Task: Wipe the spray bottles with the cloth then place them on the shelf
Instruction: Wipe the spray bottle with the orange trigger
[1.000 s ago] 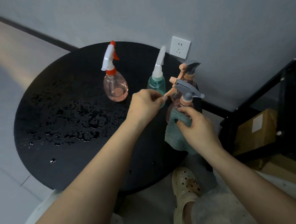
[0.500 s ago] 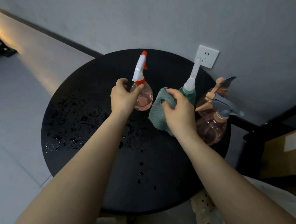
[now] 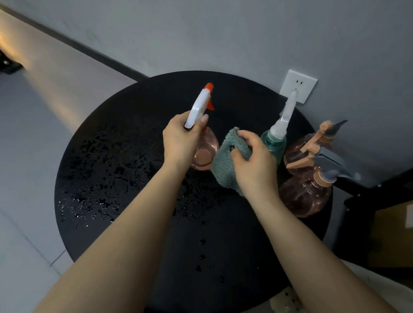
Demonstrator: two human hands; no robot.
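1. Grip has been shifted: the left hand is now closed around the neck of the pink bottle, standing on the wet round table.
2. Teal cloth, bunched in the closed right hand, is held against its side, so wiping is judged to be starting.
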